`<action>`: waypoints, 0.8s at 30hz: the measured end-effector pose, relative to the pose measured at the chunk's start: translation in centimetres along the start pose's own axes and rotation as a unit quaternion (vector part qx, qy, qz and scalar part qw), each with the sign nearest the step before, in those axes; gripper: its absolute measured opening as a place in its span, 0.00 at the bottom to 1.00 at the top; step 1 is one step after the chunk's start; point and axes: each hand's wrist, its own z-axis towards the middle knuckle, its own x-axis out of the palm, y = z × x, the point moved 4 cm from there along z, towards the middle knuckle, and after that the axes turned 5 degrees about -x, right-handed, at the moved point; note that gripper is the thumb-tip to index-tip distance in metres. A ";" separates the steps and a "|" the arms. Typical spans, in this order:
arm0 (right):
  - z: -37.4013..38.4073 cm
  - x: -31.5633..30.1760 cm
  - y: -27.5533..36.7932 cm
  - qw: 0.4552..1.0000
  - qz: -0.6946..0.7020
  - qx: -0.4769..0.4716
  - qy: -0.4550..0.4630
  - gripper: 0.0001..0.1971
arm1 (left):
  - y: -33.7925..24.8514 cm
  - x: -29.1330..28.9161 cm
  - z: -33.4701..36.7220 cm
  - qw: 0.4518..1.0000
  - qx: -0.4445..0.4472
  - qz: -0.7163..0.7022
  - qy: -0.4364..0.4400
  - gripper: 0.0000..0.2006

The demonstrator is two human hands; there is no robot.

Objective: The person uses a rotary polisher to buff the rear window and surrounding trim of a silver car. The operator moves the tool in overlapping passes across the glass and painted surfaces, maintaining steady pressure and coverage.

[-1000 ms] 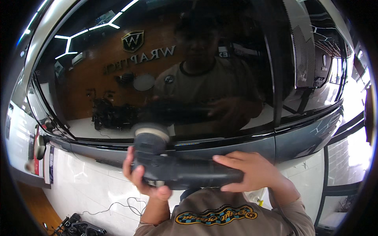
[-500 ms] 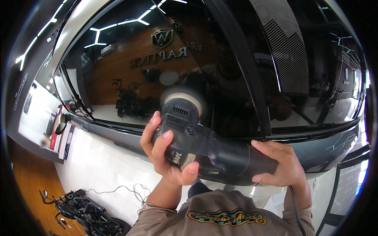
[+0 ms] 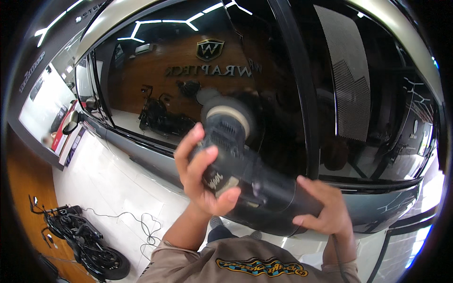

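A black corded polishing machine (image 3: 264, 181) is held in both my hands, its round pad (image 3: 229, 115) against or very near the dark side window (image 3: 278, 113) of a grey car. Around its head end, next to the pad, my left hand (image 3: 203, 174) is wrapped with thumb and fingers on the housing. My right hand (image 3: 325, 207) grips the rear of the body, where the power cord (image 3: 339, 254) runs down along my forearm. The pad's edge looks smeared by motion. Whether it touches the glass cannot be made out exactly.
Beyond the pad, the glass mirrors lights, a wooden wall and a motorcycle. The car's lower door panel (image 3: 377, 210) curves below the windows, and a side mirror (image 3: 71, 121) sticks out at left. A black motorcycle (image 3: 85, 240) stands on the pale floor (image 3: 118, 193), near a loose cable (image 3: 148, 231).
The view has shifted and turned slightly. Both hands keep their grip on the polishing machine, which appears a little more steeply angled, its pad still at the window.
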 end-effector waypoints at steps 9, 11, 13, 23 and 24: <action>-0.9 -0.5 0.7 1.000 0.002 -0.011 -0.021 0.42 | -1.3 -0.1 0.2 1.000 -0.009 -0.012 -0.012 0.32; -0.1 -1.4 1.2 0.998 0.037 0.017 -0.047 0.44 | -2.0 0.1 3.2 1.000 -0.013 0.000 0.004 0.32; 0.1 -1.2 1.3 0.997 0.036 -0.005 -0.061 0.44 | -2.3 0.1 3.7 1.000 -0.018 -0.020 0.005 0.32; -3.1 0.6 -0.5 1.000 0.006 0.001 -0.028 0.42 | -1.4 0.5 -2.2 1.000 -0.008 -0.014 0.004 0.32; -2.7 0.2 0.0 0.999 0.030 0.030 -0.030 0.43 | -1.6 0.5 -0.6 1.000 -0.007 -0.020 0.007 0.32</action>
